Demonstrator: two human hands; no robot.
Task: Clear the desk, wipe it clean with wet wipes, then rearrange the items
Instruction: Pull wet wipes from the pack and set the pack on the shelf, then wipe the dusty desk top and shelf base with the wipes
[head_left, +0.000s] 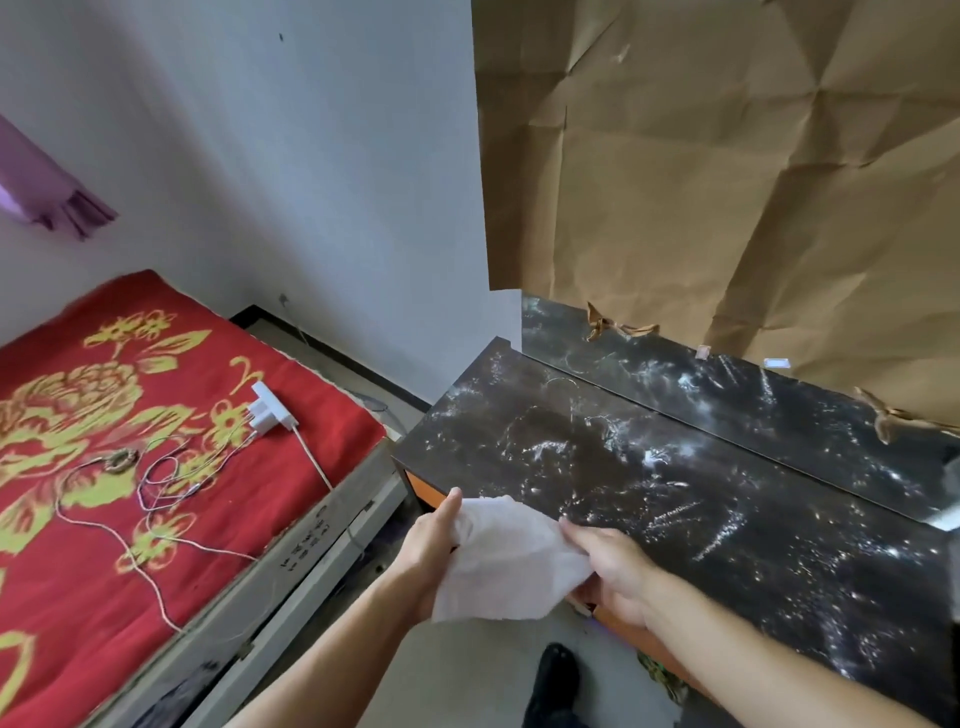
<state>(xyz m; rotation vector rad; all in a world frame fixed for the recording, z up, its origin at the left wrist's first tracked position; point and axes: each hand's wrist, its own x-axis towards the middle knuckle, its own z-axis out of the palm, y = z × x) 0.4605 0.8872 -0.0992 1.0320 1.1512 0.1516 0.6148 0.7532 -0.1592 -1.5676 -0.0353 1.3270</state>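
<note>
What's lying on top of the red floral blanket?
A white plug adapter and thin white cables looping across the red blanket. Whatever lies beneath the blanket is covered.

White wall (311, 156), creased brown paper (727, 182) beside it, red floral bedspread (104, 519) left, grey floor (467, 675).

Both hands (434, 551) hold wipe (511, 561).

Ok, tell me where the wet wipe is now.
Head view, low centre: the wet wipe is held between the left hand and right hand, at the near left corner of the dark desk.
</note>
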